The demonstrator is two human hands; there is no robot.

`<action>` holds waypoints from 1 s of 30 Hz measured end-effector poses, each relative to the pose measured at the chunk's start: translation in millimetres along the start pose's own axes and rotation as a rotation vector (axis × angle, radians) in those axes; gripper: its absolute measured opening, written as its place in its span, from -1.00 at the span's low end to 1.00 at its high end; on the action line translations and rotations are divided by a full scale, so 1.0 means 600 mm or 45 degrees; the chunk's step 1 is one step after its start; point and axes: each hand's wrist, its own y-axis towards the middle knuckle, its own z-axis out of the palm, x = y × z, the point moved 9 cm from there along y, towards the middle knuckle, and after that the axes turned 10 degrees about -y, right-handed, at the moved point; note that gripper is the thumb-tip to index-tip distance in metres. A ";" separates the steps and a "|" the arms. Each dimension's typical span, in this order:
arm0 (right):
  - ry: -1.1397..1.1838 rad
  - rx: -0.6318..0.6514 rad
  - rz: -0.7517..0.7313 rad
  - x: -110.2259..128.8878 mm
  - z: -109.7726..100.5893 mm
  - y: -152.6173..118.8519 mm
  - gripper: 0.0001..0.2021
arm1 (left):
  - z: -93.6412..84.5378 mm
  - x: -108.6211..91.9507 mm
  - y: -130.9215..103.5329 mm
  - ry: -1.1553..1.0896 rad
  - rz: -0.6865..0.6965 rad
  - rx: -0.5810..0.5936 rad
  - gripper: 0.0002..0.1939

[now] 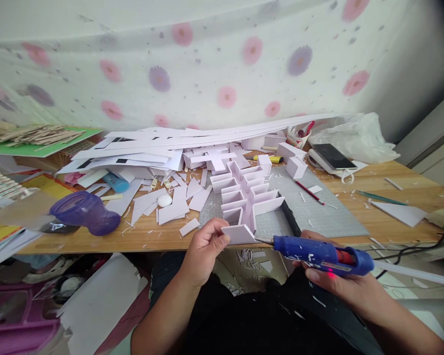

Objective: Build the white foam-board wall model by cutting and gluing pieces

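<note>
My left hand (206,249) pinches the left end of a small white foam board piece (239,233) at the table's front edge. Behind that piece stands a white foam board structure (249,195) with several open compartments, on a grey cutting mat (318,217). My right hand (340,283) is wrapped round a blue glue gun (318,254), with a white glue stick coming out of its back end. The gun's nozzle points left, at the right end of the held piece; whether they touch is hard to tell.
A black bar (289,217) and a red pencil (310,192) lie on the mat. Scraps, a white egg-shaped object (165,200) and a purple container (91,212) are to the left. Stacked white sheets (133,148) lie behind; a phone (333,156) is at the right.
</note>
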 end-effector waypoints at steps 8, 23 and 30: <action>-0.316 0.067 -0.242 0.049 0.010 0.006 -0.89 | 0.015 -0.071 -0.006 0.627 0.409 0.002 -0.96; -0.554 0.032 -0.474 0.081 0.051 0.013 -0.86 | 0.057 -0.124 -0.044 1.235 0.969 -0.071 -0.82; -0.604 0.031 -0.456 0.071 0.049 0.015 -0.86 | 0.060 -0.129 -0.047 1.270 1.022 -0.100 -0.81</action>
